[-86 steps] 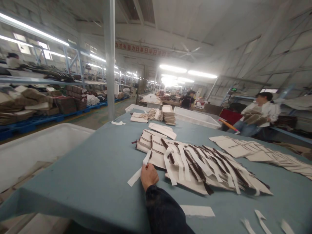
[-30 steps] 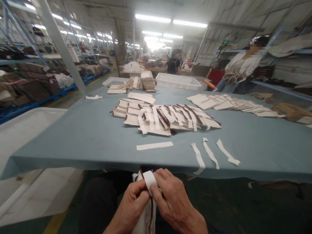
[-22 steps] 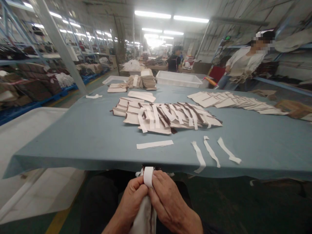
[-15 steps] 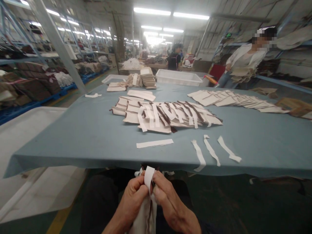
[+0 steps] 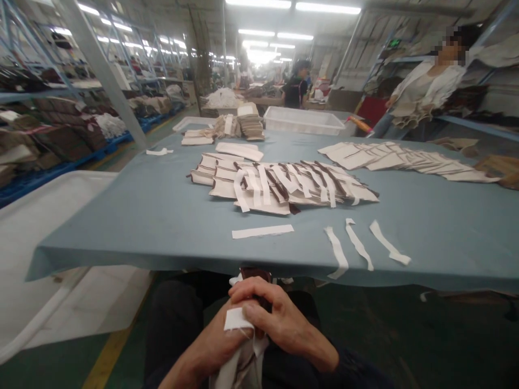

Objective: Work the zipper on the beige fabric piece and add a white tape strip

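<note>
At the table's near edge, low in the head view, my two hands are together over my lap. My left hand [image 5: 219, 332] is closed around a cream fabric piece [image 5: 239, 364] with a dark edge, which hangs down towards me; its fingertips are hidden. Across the top of it lies my right hand [image 5: 284, 316], fingers curled over and thumb pressed on a white fabric strip [image 5: 235, 320]. The strip's frayed end lies over the back of my left hand. Something dark brown [image 5: 256, 274] shows just beyond my fingers.
A blue-grey cloth covers the table [image 5: 133, 216]. On it are overlapping cream pieces [image 5: 263, 208] with white strips, a loose strip [image 5: 263, 232], several more at right, and a fanned row [image 5: 389, 156]. A white bin [image 5: 304, 120] stands behind. A co-worker [image 5: 430, 81] holds fabric pieces at right.
My right hand has moved from beside the left to over it, fingers curled across. The white strip, upright between my fingertips before, now lies bent down over my left hand.
</note>
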Available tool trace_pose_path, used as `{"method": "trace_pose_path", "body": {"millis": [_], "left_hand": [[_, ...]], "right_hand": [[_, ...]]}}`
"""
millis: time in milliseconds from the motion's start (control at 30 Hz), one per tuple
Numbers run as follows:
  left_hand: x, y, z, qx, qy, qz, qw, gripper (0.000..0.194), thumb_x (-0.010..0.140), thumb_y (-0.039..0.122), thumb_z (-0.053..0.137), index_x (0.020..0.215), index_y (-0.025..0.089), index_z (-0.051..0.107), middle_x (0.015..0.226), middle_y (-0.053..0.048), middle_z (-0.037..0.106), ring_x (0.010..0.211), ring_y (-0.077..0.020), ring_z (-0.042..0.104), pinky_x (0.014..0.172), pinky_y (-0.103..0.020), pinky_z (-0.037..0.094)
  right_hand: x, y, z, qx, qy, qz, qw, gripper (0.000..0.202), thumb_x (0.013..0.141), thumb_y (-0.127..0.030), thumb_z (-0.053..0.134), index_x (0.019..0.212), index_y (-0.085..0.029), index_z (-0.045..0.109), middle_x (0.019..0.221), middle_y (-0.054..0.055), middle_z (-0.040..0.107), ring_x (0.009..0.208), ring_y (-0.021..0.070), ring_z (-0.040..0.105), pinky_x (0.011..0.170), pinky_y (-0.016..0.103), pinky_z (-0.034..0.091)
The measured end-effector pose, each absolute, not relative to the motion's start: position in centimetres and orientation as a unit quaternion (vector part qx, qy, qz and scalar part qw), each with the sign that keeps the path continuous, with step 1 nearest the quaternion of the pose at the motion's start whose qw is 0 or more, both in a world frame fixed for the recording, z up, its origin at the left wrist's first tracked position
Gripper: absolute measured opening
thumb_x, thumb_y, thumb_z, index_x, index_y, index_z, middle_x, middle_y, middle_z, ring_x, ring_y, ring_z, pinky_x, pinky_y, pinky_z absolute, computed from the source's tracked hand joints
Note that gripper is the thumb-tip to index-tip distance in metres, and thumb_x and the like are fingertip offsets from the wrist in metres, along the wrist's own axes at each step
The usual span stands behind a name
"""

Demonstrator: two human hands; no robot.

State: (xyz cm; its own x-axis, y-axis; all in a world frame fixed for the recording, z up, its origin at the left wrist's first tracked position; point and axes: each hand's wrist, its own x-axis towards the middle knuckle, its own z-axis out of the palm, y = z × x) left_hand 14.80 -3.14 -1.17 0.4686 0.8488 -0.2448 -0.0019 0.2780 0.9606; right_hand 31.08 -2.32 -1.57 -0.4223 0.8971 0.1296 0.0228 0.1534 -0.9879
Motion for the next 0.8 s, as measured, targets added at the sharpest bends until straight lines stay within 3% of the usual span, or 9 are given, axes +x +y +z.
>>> {"method": "trace_pose_path", "body": {"millis": [133,367,633,700,800], "left_hand": [[14.2,-3.2,-1.1,0.499,0.4,0.276,0.718,0.015,0.07,0.03,0.067,0.068,0.02,0.056,0.076,0.001,0.055,0.075,-0.0179,0.048,0.069,-0.029,0.045],[13.2,-3.5,-4.8,0.426,0.414,0.287,0.751,0.019,0.062,0.026,0.067,0.079,0.019,0.062,0.08,-0.001,0.059,0.076,-0.0183,0.049,0.069,-0.029,0.048],[13.5,-3.4,-3.9,0.381,0.379,0.312,0.784,0.016,0.059,0.023,0.064,0.069,0.019,0.053,0.07,0.003,0.052,0.062,-0.0111,0.038,0.056,-0.023,0.038],[13.5,-3.3,-3.6,0.385,0.367,0.309,0.788,0.015,0.061,0.023,0.066,0.069,0.019,0.054,0.069,0.004,0.051,0.061,-0.0103,0.036,0.056,-0.023,0.036],[13.6,-3.2,-3.2,0.401,0.334,0.284,0.804,0.011,0.061,0.022,0.067,0.065,0.017,0.058,0.064,0.003,0.051,0.058,-0.0105,0.039,0.056,-0.023,0.035]], "right_hand": [[31.0,-2.4,-0.7,-0.343,-0.662,0.558,0.364,0.019,0.088,-0.022,0.064,0.102,-0.022,0.077,0.122,0.007,0.074,0.118,0.0242,0.067,0.109,0.041,0.049],[30.7,-2.9,0.5,-0.369,-0.712,0.528,0.28,0.031,0.09,-0.016,0.064,0.118,-0.027,0.072,0.126,0.004,0.073,0.119,0.0238,0.066,0.108,0.038,0.05],[30.6,-3.3,-1.1,-0.392,-0.696,0.489,0.35,0.023,0.09,-0.024,0.072,0.113,-0.021,0.072,0.127,0.007,0.07,0.123,0.0237,0.064,0.109,0.04,0.048],[30.9,-3.5,-1.4,-0.37,-0.699,0.492,0.363,0.016,0.097,-0.029,0.063,0.107,-0.022,0.074,0.129,0.008,0.069,0.124,0.0234,0.063,0.111,0.041,0.047],[31.2,-3.8,-1.3,-0.35,-0.705,0.485,0.382,0.031,0.108,-0.031,0.044,0.1,-0.021,0.073,0.128,0.008,0.069,0.122,0.021,0.063,0.111,0.04,0.047]]}}
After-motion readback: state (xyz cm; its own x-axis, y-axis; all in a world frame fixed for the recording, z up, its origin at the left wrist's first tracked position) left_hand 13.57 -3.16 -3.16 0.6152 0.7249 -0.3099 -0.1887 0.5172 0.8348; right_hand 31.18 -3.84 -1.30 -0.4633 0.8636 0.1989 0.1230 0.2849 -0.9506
